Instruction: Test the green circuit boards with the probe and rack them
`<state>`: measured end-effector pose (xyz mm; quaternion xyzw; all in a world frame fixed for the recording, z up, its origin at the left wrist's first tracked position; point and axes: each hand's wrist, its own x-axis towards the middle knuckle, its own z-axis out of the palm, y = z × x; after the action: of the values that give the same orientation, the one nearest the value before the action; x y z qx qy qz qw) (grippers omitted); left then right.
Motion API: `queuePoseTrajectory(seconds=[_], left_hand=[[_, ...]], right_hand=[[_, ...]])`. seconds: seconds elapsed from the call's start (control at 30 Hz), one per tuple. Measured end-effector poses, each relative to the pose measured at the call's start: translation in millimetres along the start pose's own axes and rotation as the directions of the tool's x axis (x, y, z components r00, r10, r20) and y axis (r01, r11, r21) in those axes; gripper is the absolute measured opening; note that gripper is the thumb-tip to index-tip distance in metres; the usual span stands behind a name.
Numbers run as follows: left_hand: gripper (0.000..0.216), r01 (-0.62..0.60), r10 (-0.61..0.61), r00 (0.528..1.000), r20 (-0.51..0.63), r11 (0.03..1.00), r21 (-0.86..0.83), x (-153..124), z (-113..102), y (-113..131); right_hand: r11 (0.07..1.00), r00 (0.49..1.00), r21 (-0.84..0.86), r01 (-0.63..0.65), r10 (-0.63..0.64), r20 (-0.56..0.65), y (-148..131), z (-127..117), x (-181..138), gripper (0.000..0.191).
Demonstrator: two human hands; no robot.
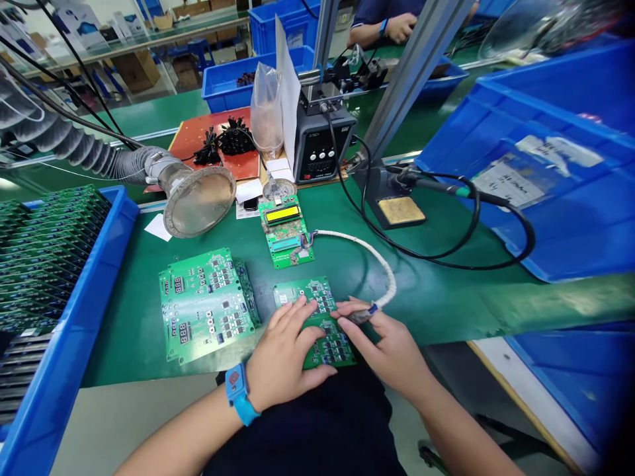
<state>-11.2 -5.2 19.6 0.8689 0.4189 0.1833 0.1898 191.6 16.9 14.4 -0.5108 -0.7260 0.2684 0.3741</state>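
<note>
A green circuit board panel lies on the bench right in front of me. My left hand, wearing a blue wrist strap, lies over its left part with fingers stretched out and thumb apart. My right hand pinches a dark-wrapped programming probe at the end of a white sleeved cable, its tip at the panel's right edge. Whether the tip touches the panel is hard to see. That cable runs to a green programmer board with a lit yellow display, standing beyond the panel.
A stack of circuit board panels sits to the left, beside a blue bin of upright boards. Behind are a fume extraction hose, a soldering station and an iron stand. A large blue crate stands right. Another person's hand shows across the bench.
</note>
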Motion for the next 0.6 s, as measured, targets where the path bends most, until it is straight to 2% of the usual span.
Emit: queuePoseTrajectory(seconds=[0.27, 0.43, 0.6], left_hand=[[0.044, 0.008, -0.008, 1.000, -0.004, 1.000, -0.003, 0, 0, 0], [0.043, 0.015, -0.015, 1.000, 0.003, 1.000, 0.003, -1, -1, 1], [0.044, 0.015, -0.016, 1.000, 0.025, 0.999, 0.035, 0, -2, 0]], right_hand=[[0.973, 0.975, -0.131, 0.188, -0.201, -0.099, -3, 6, -1, 0.006], [0.981, 0.971, -0.131, 0.139, -0.162, -0.176, 1, 15, -3, 0.005], [0.989, 0.982, -0.076, 0.123, -0.133, -0.137, 5, 14, -6, 0.007]])
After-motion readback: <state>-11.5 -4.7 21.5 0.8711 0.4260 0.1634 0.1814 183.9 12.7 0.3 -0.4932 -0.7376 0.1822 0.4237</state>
